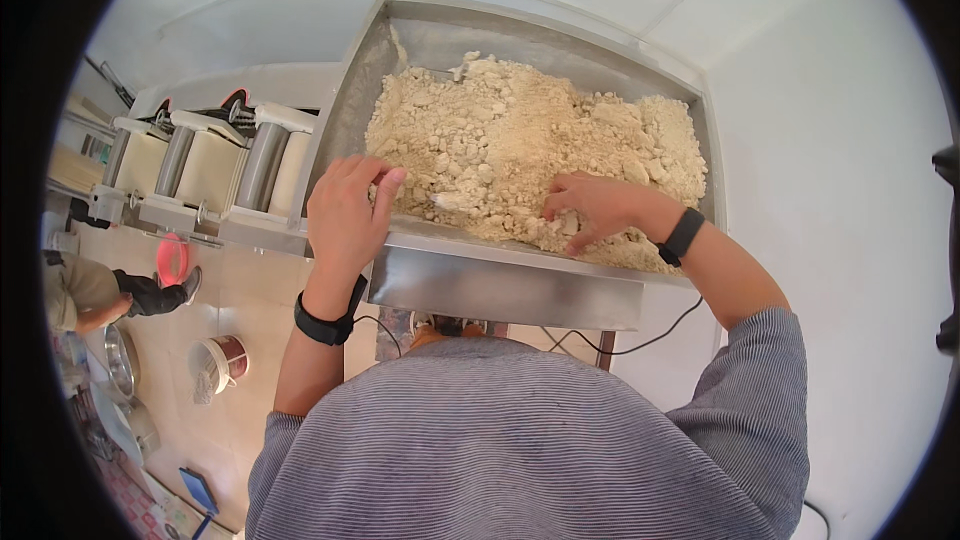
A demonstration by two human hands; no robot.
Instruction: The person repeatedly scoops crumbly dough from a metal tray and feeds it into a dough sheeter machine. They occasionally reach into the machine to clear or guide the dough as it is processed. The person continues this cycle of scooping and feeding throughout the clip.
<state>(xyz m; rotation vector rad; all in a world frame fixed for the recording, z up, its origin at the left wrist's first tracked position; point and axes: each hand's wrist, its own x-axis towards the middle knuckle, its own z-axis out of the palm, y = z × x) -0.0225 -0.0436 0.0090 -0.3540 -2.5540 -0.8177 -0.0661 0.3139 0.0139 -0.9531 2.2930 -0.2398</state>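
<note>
Crumbly, pale yellow dough [517, 127] lies heaped in a rectangular stainless-steel tray [480, 30] in front of me. It is a mix of loose crumbs and larger lumps. At the tray's front left corner is my left hand [349, 210], thumb apart from the bent fingers, with nothing visible in its grasp; its fingertips are partly hidden. My right hand [592, 208] reaches into the front right part of the dough. Its thumb and fingers are spread around some lumps, and the crumbs partly cover the fingertips.
Left of the tray stands a roller machine [217, 172] with sheets of dough on it. A person [82, 285] is at far left near a pink basin [172, 259]. A bucket [217, 364] and a blue dustpan [199, 491] are on the floor. A white wall [817, 187] bounds the right.
</note>
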